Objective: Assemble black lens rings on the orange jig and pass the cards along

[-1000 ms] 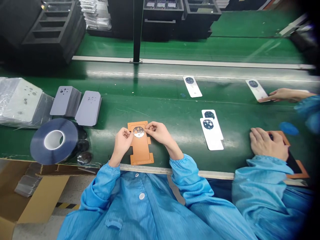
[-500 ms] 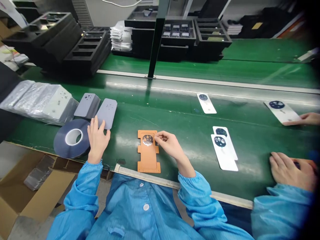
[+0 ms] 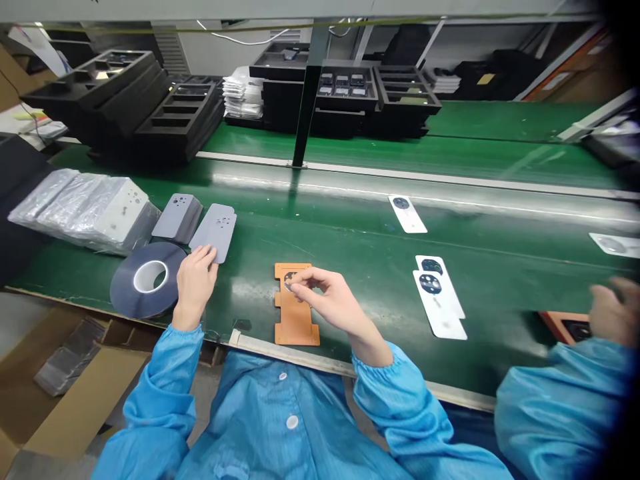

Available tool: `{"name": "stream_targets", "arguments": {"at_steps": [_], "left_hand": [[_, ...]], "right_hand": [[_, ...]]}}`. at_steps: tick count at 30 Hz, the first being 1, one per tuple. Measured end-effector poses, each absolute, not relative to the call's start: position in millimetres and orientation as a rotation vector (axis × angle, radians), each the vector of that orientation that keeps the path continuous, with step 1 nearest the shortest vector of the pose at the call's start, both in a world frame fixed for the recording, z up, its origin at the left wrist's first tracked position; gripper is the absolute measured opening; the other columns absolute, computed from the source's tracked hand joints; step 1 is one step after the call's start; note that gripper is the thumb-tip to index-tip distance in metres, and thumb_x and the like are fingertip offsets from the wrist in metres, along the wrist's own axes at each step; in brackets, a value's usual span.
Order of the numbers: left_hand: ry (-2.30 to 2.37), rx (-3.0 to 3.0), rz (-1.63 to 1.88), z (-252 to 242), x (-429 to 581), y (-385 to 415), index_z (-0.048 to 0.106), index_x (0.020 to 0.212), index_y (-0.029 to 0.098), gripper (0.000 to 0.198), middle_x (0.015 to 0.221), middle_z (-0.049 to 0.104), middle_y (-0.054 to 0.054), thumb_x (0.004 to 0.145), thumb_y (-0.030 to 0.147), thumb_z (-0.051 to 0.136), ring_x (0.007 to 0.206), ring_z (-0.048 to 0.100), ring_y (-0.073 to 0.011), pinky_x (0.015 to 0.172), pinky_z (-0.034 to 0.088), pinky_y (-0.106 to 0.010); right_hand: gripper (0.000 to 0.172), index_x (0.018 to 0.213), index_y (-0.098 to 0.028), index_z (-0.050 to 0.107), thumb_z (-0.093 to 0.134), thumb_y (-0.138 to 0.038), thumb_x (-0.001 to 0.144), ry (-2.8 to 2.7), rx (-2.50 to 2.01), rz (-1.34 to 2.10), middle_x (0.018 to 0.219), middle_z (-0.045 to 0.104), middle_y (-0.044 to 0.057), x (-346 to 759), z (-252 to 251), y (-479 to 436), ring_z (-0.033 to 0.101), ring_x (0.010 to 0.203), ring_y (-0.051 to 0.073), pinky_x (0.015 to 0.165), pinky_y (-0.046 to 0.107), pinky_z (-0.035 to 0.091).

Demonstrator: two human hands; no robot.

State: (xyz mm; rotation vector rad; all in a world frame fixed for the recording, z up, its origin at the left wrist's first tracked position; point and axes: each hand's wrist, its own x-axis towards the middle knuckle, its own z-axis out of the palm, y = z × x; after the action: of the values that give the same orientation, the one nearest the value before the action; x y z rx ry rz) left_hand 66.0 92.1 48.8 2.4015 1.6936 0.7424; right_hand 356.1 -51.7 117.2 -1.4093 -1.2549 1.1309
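Observation:
My left hand point(image 3: 197, 283) has its fingers and thumb drawn together at the near end of a thin grey phone-back-shaped sheet point(image 3: 215, 230) with camera holes. The sheet lies slightly askew on another grey one. Over an orange fixture plate point(image 3: 299, 323), my right hand point(image 3: 327, 298) is closed in a pinch; whatever is between its fingertips, I cannot make out. On the plate's upper part is a dark round camera-shaped piece point(image 3: 288, 279), partly hidden by the right fingers.
Left are a grey sheet stack point(image 3: 175, 217), plastic-wrapped sheets point(image 3: 107, 213) and a tape roll point(image 3: 123, 287). White phone backs point(image 3: 443, 313) lie to the right. A co-worker's hand point(image 3: 615, 313) is beside another orange fixture point(image 3: 553, 323). Black trays point(image 3: 175, 120) stand behind.
My left fingers have drawn closer together at the sheet, which now sits askew. My right hand has shifted left over the orange plate. The co-worker's white phone back has moved right.

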Motion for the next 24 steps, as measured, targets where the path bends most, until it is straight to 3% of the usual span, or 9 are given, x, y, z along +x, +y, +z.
{"name": "stream_targets", "arguments": {"at_steps": [5,9,11,15,19,22,24], "left_hand": [[1.594,2.457,1.012,66,70,76,0.076,0.131,0.022,0.042,0.147,0.067,-0.012,0.101,0.024,0.046,0.143,0.059,-0.0302,0.120,0.044,-0.051],[1.255,2.609,1.212,66,95,42,0.079,0.122,0.025,0.037,0.137,0.074,-0.011,0.101,0.018,0.050,0.137,0.064,-0.0286,0.115,0.051,-0.049],[1.027,2.711,1.164,60,109,23,0.078,0.123,0.028,0.037,0.136,0.075,-0.010,0.101,0.016,0.051,0.136,0.065,-0.0277,0.112,0.054,-0.048],[0.774,2.781,0.949,47,127,9,0.069,0.138,0.024,0.038,0.153,0.061,-0.015,0.101,0.024,0.060,0.146,0.055,-0.0316,0.115,0.053,-0.052],[0.731,2.721,0.801,45,131,34,0.070,0.135,0.022,0.037,0.158,0.057,-0.016,0.099,0.034,0.067,0.150,0.050,-0.0333,0.120,0.050,-0.054],[0.964,2.611,0.808,53,130,66,0.069,0.135,0.020,0.041,0.158,0.056,-0.017,0.099,0.039,0.064,0.150,0.050,-0.0337,0.123,0.045,-0.054],[1.303,2.513,0.880,63,127,93,0.064,0.141,0.016,0.048,0.163,0.049,-0.020,0.100,0.041,0.060,0.154,0.043,-0.0357,0.128,0.037,-0.054]], "right_hand": [[0.030,0.090,-0.019,0.076,0.079,-0.048,0.084,-1.132,-1.338,1.274,0.091,0.078,0.008,356,88,-43,0.070,0.077,0.019,0.077,0.036,0.059],[0.054,0.127,-0.020,0.068,0.078,-0.054,0.086,-0.942,-1.227,1.374,0.111,0.080,0.011,351,68,-32,0.076,0.084,0.020,0.080,0.035,0.061],[0.070,0.143,-0.022,0.057,0.079,-0.054,0.085,-0.830,-1.174,1.417,0.117,0.079,0.012,350,62,-27,0.078,0.085,0.020,0.077,0.034,0.062],[0.087,0.151,-0.021,0.048,0.085,-0.045,0.077,-0.704,-1.181,1.314,0.110,0.080,0.010,354,52,-19,0.077,0.077,0.019,0.070,0.032,0.064],[0.090,0.158,-0.019,0.041,0.081,-0.046,0.082,-0.761,-1.370,1.229,0.116,0.079,0.013,355,36,-10,0.078,0.080,0.021,0.065,0.032,0.063],[0.084,0.153,-0.019,0.048,0.080,-0.048,0.082,-0.950,-1.577,1.084,0.123,0.076,0.013,349,21,-5,0.076,0.083,0.020,0.078,0.037,0.064],[0.080,0.149,-0.019,0.053,0.081,-0.050,0.080,-1.067,-1.682,0.957,0.124,0.075,0.011,345,14,-3,0.074,0.082,0.019,0.087,0.041,0.062]]}}
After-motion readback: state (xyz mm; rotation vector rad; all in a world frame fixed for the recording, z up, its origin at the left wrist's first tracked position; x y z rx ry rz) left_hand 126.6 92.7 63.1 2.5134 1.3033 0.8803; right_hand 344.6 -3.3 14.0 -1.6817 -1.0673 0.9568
